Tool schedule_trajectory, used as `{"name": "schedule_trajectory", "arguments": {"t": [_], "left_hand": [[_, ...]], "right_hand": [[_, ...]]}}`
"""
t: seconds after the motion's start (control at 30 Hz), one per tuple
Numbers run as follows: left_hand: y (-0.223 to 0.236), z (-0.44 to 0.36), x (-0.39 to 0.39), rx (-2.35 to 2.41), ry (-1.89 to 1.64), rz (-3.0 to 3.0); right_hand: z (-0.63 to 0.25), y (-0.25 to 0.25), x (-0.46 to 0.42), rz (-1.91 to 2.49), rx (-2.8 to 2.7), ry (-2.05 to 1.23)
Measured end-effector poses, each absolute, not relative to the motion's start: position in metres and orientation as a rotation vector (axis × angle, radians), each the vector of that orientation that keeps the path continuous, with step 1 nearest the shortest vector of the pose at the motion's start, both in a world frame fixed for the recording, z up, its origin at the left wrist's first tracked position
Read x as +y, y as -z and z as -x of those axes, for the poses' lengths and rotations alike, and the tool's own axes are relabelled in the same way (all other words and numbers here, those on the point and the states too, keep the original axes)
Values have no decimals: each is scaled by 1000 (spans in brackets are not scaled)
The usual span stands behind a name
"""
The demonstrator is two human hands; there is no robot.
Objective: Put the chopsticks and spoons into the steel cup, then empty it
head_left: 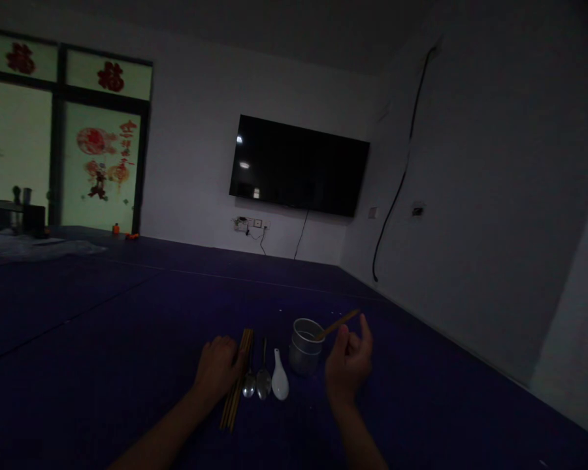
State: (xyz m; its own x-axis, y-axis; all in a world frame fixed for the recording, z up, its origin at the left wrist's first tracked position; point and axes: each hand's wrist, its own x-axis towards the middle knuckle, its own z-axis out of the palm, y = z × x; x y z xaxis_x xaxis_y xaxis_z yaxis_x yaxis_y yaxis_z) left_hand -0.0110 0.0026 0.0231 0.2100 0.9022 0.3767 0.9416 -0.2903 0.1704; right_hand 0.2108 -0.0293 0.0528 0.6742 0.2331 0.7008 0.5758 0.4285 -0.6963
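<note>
Right hand (349,365): the thumb and index finger are standing apart by the outer end of the stick, the other fingers curling inward; whether they are grasping the stick cannot be told.

Left hand (216,367): the thumb is lying across the upper part of the chopsticks; how firmly the fingers are clenching cannot be told.

Stick (340,322), one: tan, slanting out of the cup's mouth over its right side, towards the right hand.

Chopsticks (234,408), one bundle: lying slantwise on the floor (127,326), lower ends spreading slightly.

Metal spoons (263,384), two: lying side by side just right of the chopsticks, bowls pointing away from the floor's far edge.

White spoon (279,384), one: lying right of the metal spoons, bowl pointing the same way.

Cup (304,360), one: metal, standing upright between the white spoon and the right hand, well short of the floor's far right corner.

Plastic sheet (34,249): lying towards the floor's far left.

Orange items (115,229), two: resting at the far edge, before a glazed door (102,156) bearing red decorations.

TV (298,165): hanging above the far edge.

Black cable (395,201): hanging down the wall above the right edge.
</note>
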Motion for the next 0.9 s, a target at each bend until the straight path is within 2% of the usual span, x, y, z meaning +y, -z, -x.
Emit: {"name": "schedule_trajectory", "arguments": {"t": [0.17, 0.33, 0.53, 0.9], "left_hand": [[-22, 12, 3, -1848, 567, 2368], [-20, 13, 3, -1839, 531, 2381], [-17, 13, 4, -1835, 519, 2383], [-19, 13, 4, -1861, 525, 2384]], "right_hand": [[-187, -41, -29, 1168, -1543, 356], [-160, -37, -33, 1472, -2103, 171], [-154, -31, -35, 1507, -2225, 41], [-154, -31, -33, 1545, -2227, 2]]}}
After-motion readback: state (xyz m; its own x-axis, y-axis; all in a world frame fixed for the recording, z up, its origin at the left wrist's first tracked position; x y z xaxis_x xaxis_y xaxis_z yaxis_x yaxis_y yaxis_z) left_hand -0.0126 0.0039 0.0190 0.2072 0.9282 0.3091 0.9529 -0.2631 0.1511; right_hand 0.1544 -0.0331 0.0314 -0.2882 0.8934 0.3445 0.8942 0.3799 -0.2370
